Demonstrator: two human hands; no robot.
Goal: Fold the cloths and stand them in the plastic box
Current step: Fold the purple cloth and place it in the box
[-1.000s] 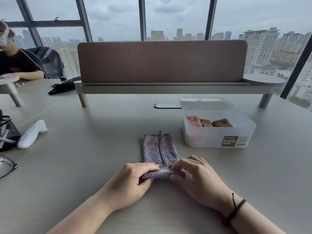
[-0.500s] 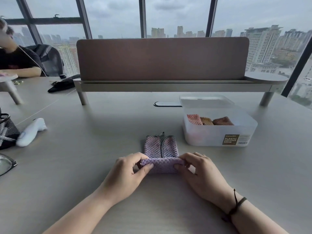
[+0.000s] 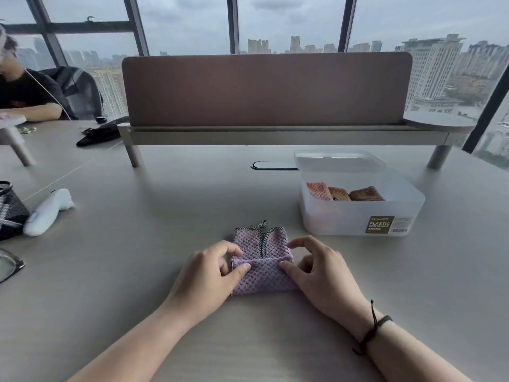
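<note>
A pale grey desk (image 3: 137, 271) stands before tall windows that look out on a city skyline under an overcast sky; a brown divider panel (image 3: 264, 89) on a raised shelf runs across its far side. Near the middle of the desk we see the purple cloth (image 3: 261, 263), a waffle-textured piece with a dark edge trim, lying flat with its near part folded over the far part. Our left hand (image 3: 206, 274) pinches the left end of the folded flap between thumb and curled fingers. Our right hand (image 3: 322, 271) likewise grasps the right end, its thumb lying on the flap and its fingers arched above the cloth's far corner. A dark cord bracelet (image 3: 371, 329) circles the right wrist.

To the right of the cloth, and a little farther back, stands the translucent plastic box (image 3: 358, 216), open, with a brown label on its near wall. Inside it three folded cloths (image 3: 344, 193) stand side by side, pink, tan and brown. Behind the box lies its lid (image 3: 338, 158).

At the left edge we note a white handheld device (image 3: 46, 210) beside a dark patterned bag (image 3: 11, 210). A seated person (image 3: 24, 92) occupies the far left.
</note>
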